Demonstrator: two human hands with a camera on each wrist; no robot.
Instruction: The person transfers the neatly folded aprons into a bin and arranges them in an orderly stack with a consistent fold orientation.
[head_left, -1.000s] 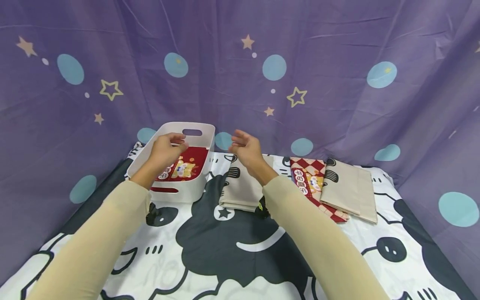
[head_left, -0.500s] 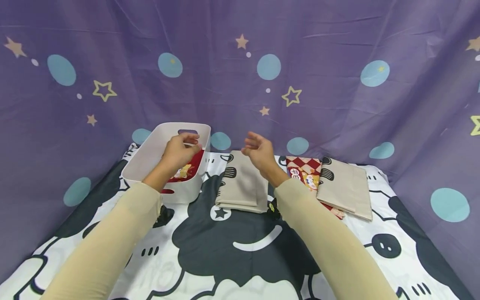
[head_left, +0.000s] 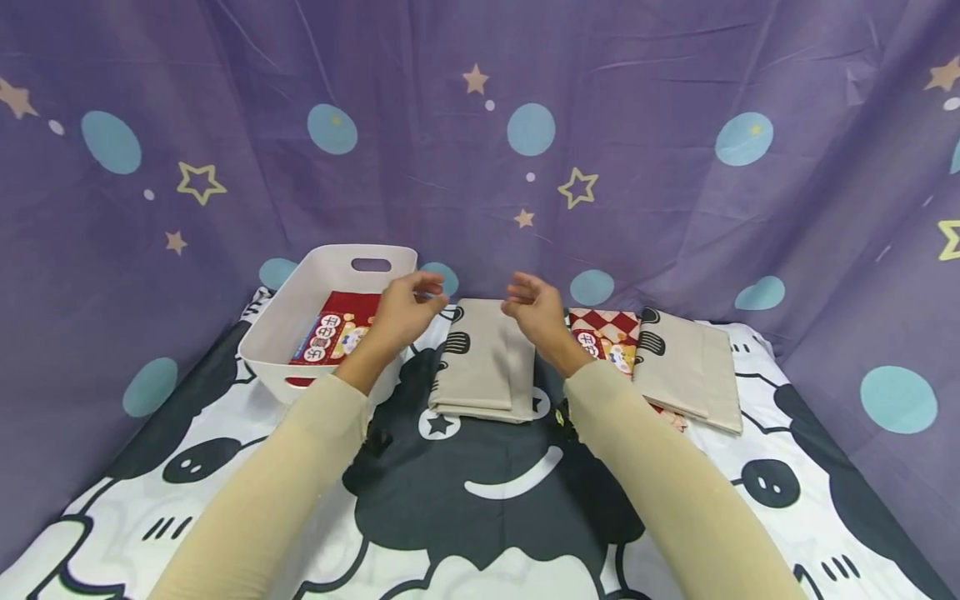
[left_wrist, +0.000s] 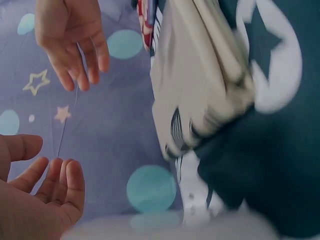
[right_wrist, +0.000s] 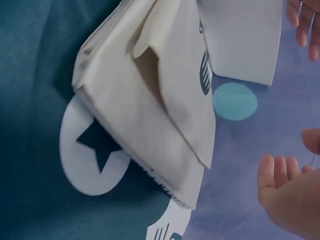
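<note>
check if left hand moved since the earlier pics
Yes, the left hand moved right in the head view, from over the white bin to its right edge, nearer the folded beige cloth.

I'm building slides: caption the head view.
Left hand and right hand hover near a folded beige cloth beside a white bin.

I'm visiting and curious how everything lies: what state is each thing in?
White bin: upright, open-topped
Red item in bin: partly hidden
Middle beige cloth: folded, untouched
Checked item: partly covered
Right beige cloth: folded, overlapping checked item
Left grip: empty, relaxed
Right grip: empty, relaxed
</note>
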